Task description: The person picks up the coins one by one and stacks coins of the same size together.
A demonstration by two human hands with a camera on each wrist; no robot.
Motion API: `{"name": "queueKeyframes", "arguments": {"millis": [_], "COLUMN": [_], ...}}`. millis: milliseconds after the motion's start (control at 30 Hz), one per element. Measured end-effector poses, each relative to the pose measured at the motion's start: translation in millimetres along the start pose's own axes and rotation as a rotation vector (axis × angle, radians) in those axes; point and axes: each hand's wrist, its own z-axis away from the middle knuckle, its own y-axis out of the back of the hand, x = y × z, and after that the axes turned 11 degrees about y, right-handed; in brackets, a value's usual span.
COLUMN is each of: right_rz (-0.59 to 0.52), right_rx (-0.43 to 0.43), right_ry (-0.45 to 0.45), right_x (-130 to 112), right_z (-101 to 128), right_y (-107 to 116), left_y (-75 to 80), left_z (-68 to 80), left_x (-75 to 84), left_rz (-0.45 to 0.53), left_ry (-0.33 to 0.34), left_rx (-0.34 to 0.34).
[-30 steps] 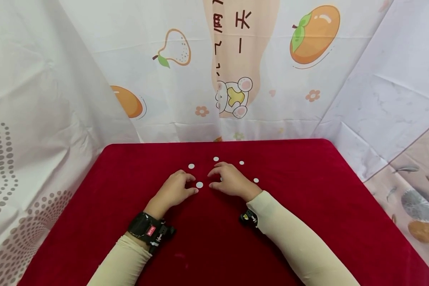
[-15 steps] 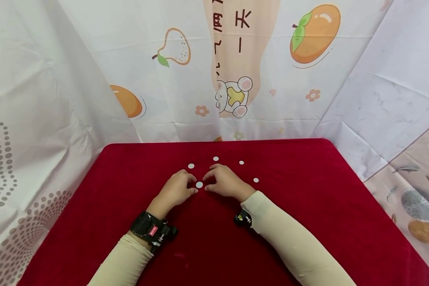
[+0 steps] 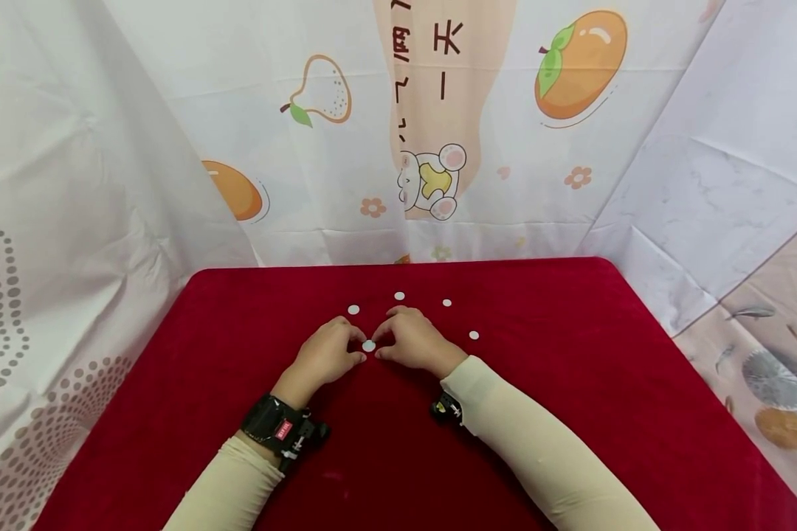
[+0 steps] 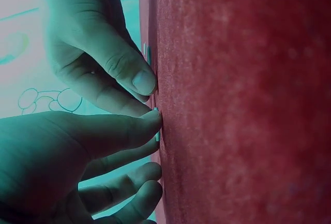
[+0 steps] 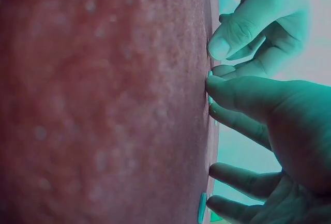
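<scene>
Left hand (image 3: 322,355) curled on red cloth (image 3: 571,383), fingertips touching white disc (image 3: 368,345) from the left. Disc flat between both hands. Right hand (image 3: 415,343) curled, fingertips touching its right edge; firm pinch unclear.

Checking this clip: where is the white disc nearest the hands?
In the head view, the white disc lies mid-table on the red cloth, between left hand and right hand.
</scene>
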Motion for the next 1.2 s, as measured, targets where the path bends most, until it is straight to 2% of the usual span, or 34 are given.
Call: {"name": "queueKeyframes", "arguments": {"millis": [667, 1200], "right_rz": [-0.026, -0.046], "right_rx": [0.015, 0.011], "right_ry": [-0.043, -0.011], "right_x": [-1, -3], "right_z": [2, 12], "right_y": [0, 4], "left_y": [-2.4, -3.1], "left_z": [2.1, 6.6], "left_x": [2.0, 9.1], "left_rz": [0.005, 0.002], "left_ry": [0.006, 0.008], "left_rx": [0.018, 0.007]}}
